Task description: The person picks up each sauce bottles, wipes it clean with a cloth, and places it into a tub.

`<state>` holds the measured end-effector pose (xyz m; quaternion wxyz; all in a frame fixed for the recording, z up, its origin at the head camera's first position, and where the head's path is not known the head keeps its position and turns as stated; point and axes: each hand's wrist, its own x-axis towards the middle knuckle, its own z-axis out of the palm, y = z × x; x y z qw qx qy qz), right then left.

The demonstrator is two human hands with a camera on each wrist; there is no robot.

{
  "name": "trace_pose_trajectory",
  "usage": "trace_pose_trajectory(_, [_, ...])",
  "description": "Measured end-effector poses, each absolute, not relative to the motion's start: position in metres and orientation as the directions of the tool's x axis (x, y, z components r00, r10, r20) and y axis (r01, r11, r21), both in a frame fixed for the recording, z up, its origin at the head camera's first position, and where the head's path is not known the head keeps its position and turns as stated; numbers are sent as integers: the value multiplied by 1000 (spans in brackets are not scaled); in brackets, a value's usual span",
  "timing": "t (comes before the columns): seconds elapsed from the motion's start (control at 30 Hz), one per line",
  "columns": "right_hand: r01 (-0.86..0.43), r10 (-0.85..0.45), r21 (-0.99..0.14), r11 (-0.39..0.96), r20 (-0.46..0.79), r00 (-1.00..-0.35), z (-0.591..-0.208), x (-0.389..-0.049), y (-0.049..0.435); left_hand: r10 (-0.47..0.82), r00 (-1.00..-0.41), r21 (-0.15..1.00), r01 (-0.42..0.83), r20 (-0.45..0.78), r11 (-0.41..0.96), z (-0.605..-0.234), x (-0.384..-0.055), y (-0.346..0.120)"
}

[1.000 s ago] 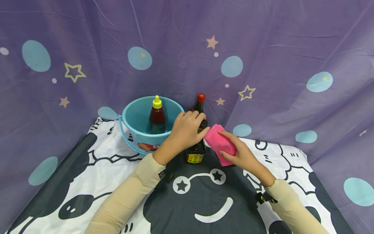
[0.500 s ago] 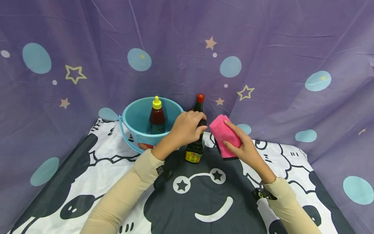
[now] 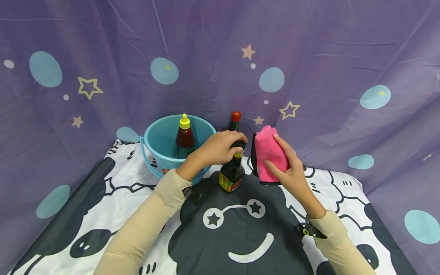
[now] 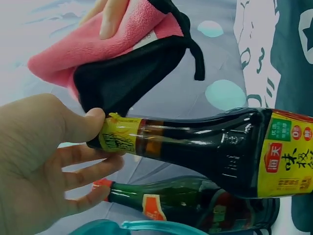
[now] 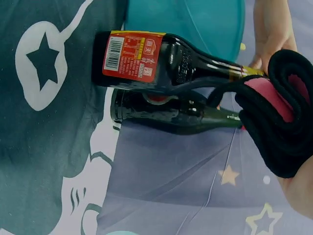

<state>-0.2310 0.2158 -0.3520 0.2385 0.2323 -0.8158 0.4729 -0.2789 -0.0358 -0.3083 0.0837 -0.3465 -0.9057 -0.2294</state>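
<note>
My left hand grips a dark soy sauce bottle by its black cap, thumb against the neck. The bottle is roughly upright, with a yellow label on one side and a red one with a barcode on another. To its right, my right hand holds a folded pink cloth with black edging, apart from the bottle. In the left wrist view the cloth shows a dark inner face near the cap. Part of the cap is hidden by the left fingers.
Behind the soy sauce bottle stands a green glass bottle with a red cap. Left of it is a blue bucket, holding a squeeze bottle with a yellow nozzle. A purple patterned curtain hangs behind.
The cloth has moved up and right, away from the soy sauce bottle. The bottle has turned in my left hand, so a red label side shows beside the yellow one.
</note>
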Motion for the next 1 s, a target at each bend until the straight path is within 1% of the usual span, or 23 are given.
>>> trace_pose_trajectory(0.07, [-672,-197,-593,445,667,-719,-354,-231,212,581,-746,323,666,327,673,-310,-278,-35])
trace_pose_trajectory(0.2, [-794,-310,-424,436,757,-575,-360,-237,205,558,-741,262,661,374,703,-313,-278,-34])
trace_pose_trajectory(0.3, [-820,-377,-322,473,767,-519,-365,-240,201,548,-742,258,657,387,708,-312,-278,-33])
trace_pose_trajectory(0.47, [-808,-437,-216,548,750,-496,-373,-244,198,577,-743,286,666,339,689,-307,-280,-34])
trace_pose_trajectory(0.63, [-806,-445,-191,560,752,-487,-377,-247,196,592,-748,333,664,301,670,-304,-281,-38])
trace_pose_trajectory(0.8, [-803,-464,-153,576,748,-475,-380,-246,193,575,-751,380,660,324,648,-306,-281,-40])
trace_pose_trajectory(1.0, [-792,-481,-119,598,738,-474,-383,-246,190,552,-753,366,658,359,659,-307,-280,-41])
